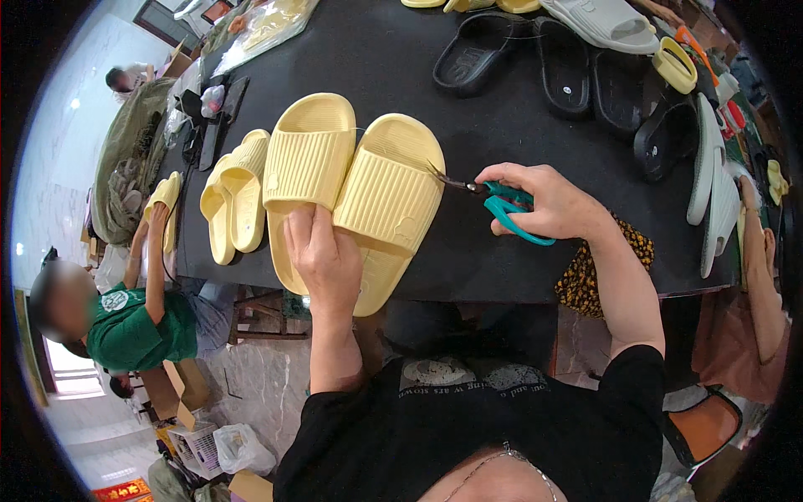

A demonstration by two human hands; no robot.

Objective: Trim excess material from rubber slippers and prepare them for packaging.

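Left hand (322, 261) and right hand (548, 201), each with a hold

The left hand holds a pair of pale yellow, rubbery slides with ribbed straps (383, 197), fingers tucked under the left one's strap. The right hand grips teal-handled scissors with thin dark blades (523, 222), their tips at the outer edge of the right slide's strap. The pair is above the near part of a black flat-topped table (493, 272). Another pale yellow pair (247, 209) lies just left; black slides (562, 71) lie farther off, to the right.

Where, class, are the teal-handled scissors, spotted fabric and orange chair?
Teal-handled scissors (505, 192), head view: upper handle.
Spotted fabric (581, 276), head view: left part.
Orange chair (707, 428), head view: orange panel.
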